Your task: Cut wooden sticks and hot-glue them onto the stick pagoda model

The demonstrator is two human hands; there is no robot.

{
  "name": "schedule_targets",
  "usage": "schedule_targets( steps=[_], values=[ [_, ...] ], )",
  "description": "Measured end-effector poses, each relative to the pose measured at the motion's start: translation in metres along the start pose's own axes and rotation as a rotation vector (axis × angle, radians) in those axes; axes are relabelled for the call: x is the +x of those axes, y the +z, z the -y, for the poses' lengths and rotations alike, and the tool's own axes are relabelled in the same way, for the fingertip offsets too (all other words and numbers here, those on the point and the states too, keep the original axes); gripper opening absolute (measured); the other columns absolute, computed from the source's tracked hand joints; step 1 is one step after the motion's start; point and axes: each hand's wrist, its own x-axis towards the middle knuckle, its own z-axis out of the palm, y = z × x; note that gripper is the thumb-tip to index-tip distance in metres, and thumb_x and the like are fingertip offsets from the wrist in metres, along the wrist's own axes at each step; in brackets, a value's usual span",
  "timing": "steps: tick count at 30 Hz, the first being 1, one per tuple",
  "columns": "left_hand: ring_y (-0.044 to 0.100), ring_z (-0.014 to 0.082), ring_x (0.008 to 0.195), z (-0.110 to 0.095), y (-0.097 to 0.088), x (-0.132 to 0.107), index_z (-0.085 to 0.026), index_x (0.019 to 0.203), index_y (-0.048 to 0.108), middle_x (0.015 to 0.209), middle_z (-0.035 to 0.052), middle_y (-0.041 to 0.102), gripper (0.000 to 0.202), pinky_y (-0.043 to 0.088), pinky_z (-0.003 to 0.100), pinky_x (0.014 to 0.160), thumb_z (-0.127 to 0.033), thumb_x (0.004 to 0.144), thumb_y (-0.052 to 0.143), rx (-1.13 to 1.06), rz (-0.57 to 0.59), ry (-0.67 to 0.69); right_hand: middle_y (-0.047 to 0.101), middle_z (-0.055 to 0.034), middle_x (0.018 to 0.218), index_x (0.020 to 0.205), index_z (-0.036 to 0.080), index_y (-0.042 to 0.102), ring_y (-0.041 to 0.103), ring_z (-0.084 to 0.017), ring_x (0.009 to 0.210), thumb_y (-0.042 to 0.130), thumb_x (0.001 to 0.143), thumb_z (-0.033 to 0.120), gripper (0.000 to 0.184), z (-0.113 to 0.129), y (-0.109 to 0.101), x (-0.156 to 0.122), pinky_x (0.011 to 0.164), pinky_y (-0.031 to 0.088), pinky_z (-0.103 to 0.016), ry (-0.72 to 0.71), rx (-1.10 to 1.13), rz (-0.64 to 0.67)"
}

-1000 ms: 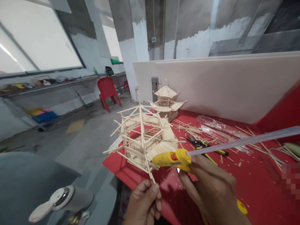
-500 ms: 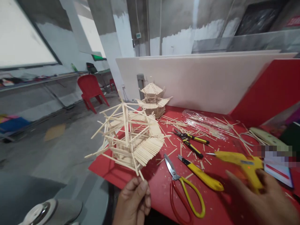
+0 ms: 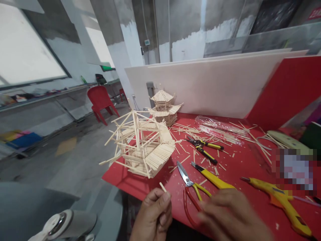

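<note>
My left hand [image 3: 153,214] is closed in a pinch on a short wooden stick [image 3: 163,186] at the near table edge. Just beyond it a large, unfinished stick-built pavilion model [image 3: 140,147] rests on the red table [image 3: 240,164], apart from the hand. My right hand [image 3: 232,217] is blurred, with fingers stretched out low over the table and nothing in them, beside the red-and-yellow scissors [image 3: 192,190]. The yellow glue gun [image 3: 282,201] lies on the table to its right.
A smaller finished pavilion model [image 3: 163,107] stands by the white board [image 3: 213,87] at the back. Yellow-handled cutters [image 3: 204,149], a yellow-handled blade [image 3: 213,179], a plastic sleeve [image 3: 218,129] and scattered stick offcuts lie mid-table. A red chair [image 3: 101,100] stands on the floor.
My right hand carried the glue gun away from the model, laid it on the table at the right and moved left towards the scissors. My left hand now holds only a short stick.
</note>
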Motion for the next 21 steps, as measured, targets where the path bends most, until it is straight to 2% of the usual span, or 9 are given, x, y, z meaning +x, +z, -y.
schedule_targets(
  steps=[1,4,7,10,15,21],
  values=[
    [0.023,-0.0004,0.034,0.001,-0.002,-0.001,-0.017,0.057,0.050,0.039,-0.0103,0.037,0.049,0.015,0.014,0.036,-0.039,0.056,0.094,0.005,0.021,-0.013,0.070,-0.0007,0.079,0.099,0.026,0.074,0.065,-0.014,0.072,0.071,0.086,0.024,0.013,0.013,0.014,0.011,0.067,0.054,-0.028,-0.048,0.107,0.039],
    [0.023,-0.0011,0.033,0.002,-0.012,-0.003,-0.017,0.060,0.052,0.040,-0.0101,0.040,0.048,0.015,0.013,0.035,-0.041,0.056,0.093,0.014,0.082,-0.062,0.068,-0.0017,0.078,0.103,0.020,0.072,0.060,-0.013,0.068,0.069,0.086,0.015,0.018,0.038,0.044,0.034,0.063,0.051,-0.027,-0.036,0.372,-0.031],
    [0.026,-0.0005,0.031,0.001,-0.023,-0.005,-0.017,0.063,0.055,0.041,-0.0088,0.046,0.044,0.017,0.013,0.034,-0.040,0.059,0.092,0.023,0.142,-0.135,0.066,-0.0014,0.076,0.101,0.019,0.072,0.059,-0.012,0.069,0.067,0.089,0.017,0.013,0.042,0.057,0.042,0.061,0.050,-0.025,0.005,0.584,-0.025],
    [0.033,0.0006,0.031,0.001,-0.028,-0.005,-0.017,0.067,0.058,0.046,-0.0060,0.054,0.037,0.023,0.013,0.034,-0.037,0.066,0.089,0.035,0.155,-0.151,0.064,0.0001,0.074,0.098,0.022,0.073,0.060,-0.011,0.069,0.069,0.090,0.019,0.010,0.037,0.061,0.039,0.060,0.050,-0.022,0.079,0.670,-0.007],
    [0.048,0.0046,0.039,0.000,-0.019,-0.003,-0.015,0.067,0.066,0.053,-0.0019,0.060,0.029,0.034,0.015,0.041,-0.034,0.067,0.088,0.056,0.118,-0.101,0.063,-0.0004,0.073,0.094,0.020,0.071,0.060,-0.011,0.068,0.067,0.091,0.021,0.005,0.033,0.062,0.030,0.059,0.050,-0.021,0.160,0.590,-0.019],
    [0.045,0.0059,0.042,-0.007,-0.010,-0.008,-0.014,0.060,0.069,0.050,-0.0008,0.057,0.031,0.035,0.018,0.046,-0.040,0.070,0.083,0.160,0.009,0.001,0.065,-0.0013,0.072,0.094,0.021,0.072,0.054,-0.013,0.064,0.066,0.088,0.016,0.010,0.032,0.061,0.033,0.055,0.044,-0.023,-0.044,0.268,-0.037]
  ],
)
